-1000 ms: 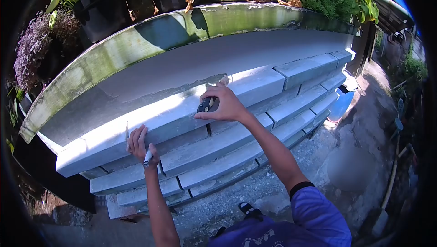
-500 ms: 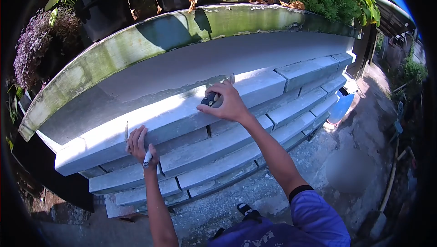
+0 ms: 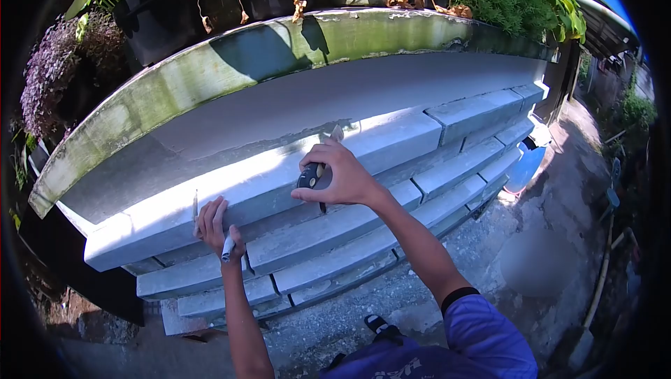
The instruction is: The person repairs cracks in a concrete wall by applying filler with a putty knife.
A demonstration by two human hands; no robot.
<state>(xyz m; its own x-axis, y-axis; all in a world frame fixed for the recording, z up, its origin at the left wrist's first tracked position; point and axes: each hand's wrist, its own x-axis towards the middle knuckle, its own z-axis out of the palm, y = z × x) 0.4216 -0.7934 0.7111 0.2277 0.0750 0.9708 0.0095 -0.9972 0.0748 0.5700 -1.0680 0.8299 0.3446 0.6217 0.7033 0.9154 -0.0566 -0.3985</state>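
My right hand [image 3: 340, 173] is closed around a scraper [image 3: 308, 176] with a black handle. The handle's end sticks out on the thumb side, and a pale flat blade shows beyond the fingers, close to the wall behind the blocks. Farther left, my left hand [image 3: 217, 222] grips a slim tool [image 3: 228, 247]; its whitish-grey end projects below the palm and a thin pale tip rises beyond the fingers. That hand lies against the front edge of the top grey block course [image 3: 175, 194]. The left tool's middle is hidden by my fingers.
Stepped courses of grey blocks [image 3: 328, 270] descend toward me. A mossy curved ledge [image 3: 175, 92] overhangs the plastered wall [image 3: 279, 106], carrying black plant pots [image 3: 157, 29]. A blue container [image 3: 525, 168] stands at the right end, beside the rough concrete ground [image 3: 454, 274].
My right hand has moved left and toward me with the scraper, from the block's top toward its front edge. The scraper's blade points more steeply away. My left hand stays nearly still.
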